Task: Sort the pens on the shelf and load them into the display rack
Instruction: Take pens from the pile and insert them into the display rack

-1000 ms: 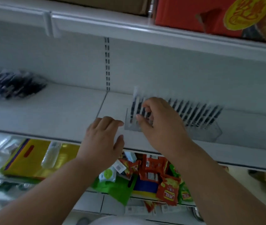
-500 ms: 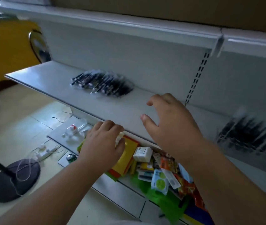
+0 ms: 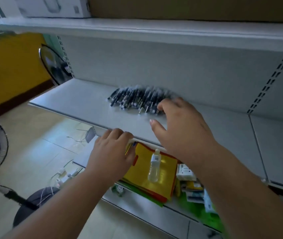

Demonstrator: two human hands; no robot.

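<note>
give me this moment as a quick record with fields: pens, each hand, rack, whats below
pens: loose pile of dark pens lying on the grey metal shelf, blurred
right hand: fingers spread, reaching over the pile's right end, contact unclear
left hand: fingers curled at the shelf's front edge, holds no pen
rack: not in view
below: clear plastic bottle lying on a yellow packet
</note>
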